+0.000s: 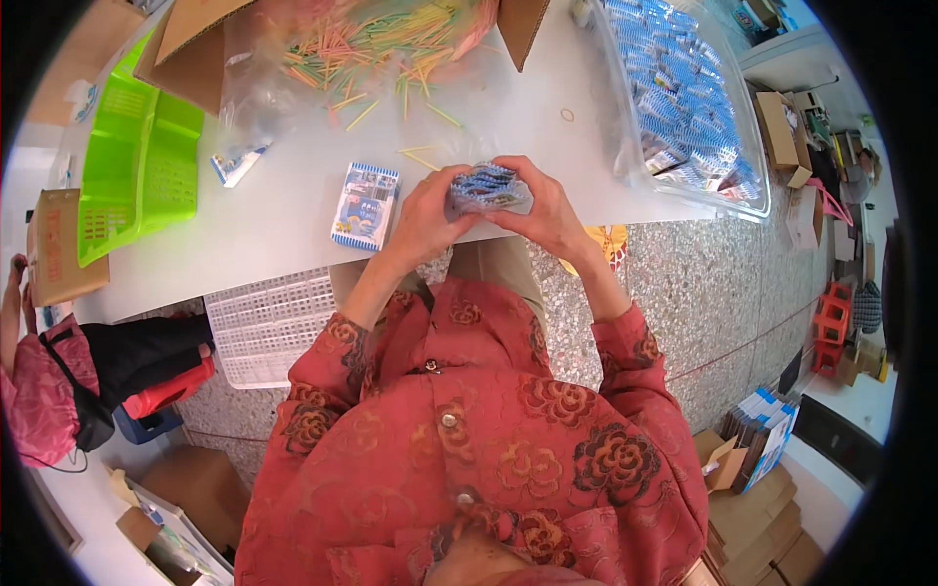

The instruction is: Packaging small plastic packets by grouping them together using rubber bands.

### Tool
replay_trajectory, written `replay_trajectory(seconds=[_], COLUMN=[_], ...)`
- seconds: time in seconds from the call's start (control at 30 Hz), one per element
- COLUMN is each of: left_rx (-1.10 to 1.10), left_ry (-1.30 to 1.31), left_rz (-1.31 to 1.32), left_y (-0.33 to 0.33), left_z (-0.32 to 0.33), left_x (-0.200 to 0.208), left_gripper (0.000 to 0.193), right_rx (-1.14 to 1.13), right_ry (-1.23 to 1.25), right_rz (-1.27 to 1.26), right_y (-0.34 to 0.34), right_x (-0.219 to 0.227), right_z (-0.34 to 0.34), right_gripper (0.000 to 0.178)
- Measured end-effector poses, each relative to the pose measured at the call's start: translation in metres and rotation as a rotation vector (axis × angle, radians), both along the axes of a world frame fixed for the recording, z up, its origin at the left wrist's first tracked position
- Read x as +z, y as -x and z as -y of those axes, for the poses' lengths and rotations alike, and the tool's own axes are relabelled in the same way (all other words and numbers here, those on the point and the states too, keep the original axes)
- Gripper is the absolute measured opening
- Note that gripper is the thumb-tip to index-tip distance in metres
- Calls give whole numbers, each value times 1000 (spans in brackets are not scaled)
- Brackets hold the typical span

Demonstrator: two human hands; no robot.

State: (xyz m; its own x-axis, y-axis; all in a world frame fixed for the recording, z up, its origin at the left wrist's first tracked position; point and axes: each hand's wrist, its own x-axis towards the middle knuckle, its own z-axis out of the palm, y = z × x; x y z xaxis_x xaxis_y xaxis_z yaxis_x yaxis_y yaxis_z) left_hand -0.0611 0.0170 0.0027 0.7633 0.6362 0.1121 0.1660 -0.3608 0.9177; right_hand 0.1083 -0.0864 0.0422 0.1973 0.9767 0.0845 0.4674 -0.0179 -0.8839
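At the table's near edge, my left hand [427, 217] and my right hand [545, 207] are closed round a bundle of small blue-and-white striped packets [483, 184]. The packets stand pressed together with their crimped edges up. Something clear and shiny shows at the bundle's lower right; I cannot tell if it is a bag. Just left of my left hand lies a larger blue-and-white printed pack [366, 205]. A few thin yellow sticks [420, 158] rest on the tabletop beyond my hands.
A cardboard box [186, 59] holds many coloured sticks [391, 39] in clear plastic. A green basket [137, 166] stands at left, near another small pack [237, 164]. At right, a clear bin [752, 207] is full of blue striped packets. Another person [49, 391] is at far left.
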Motion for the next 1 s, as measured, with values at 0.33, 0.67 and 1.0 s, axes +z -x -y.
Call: replay_trajectory(seconds=[0.33, 0.67, 1.0], left_rx=[84, 47, 98], left_ry=[-166, -106, -201], left_rz=[-6, 17, -62], left_y=[-2, -5, 0], left_z=[10, 4, 13], left_x=[-12, -12, -35], left_gripper=[54, 57, 56], right_rx=[-26, 112, 13], right_ry=[-71, -151, -246], right_rz=[-4, -88, 163], right_y=[6, -8, 18], right_x=[-20, 4, -15], right_z=[1, -14, -7], right_gripper=[51, 57, 46])
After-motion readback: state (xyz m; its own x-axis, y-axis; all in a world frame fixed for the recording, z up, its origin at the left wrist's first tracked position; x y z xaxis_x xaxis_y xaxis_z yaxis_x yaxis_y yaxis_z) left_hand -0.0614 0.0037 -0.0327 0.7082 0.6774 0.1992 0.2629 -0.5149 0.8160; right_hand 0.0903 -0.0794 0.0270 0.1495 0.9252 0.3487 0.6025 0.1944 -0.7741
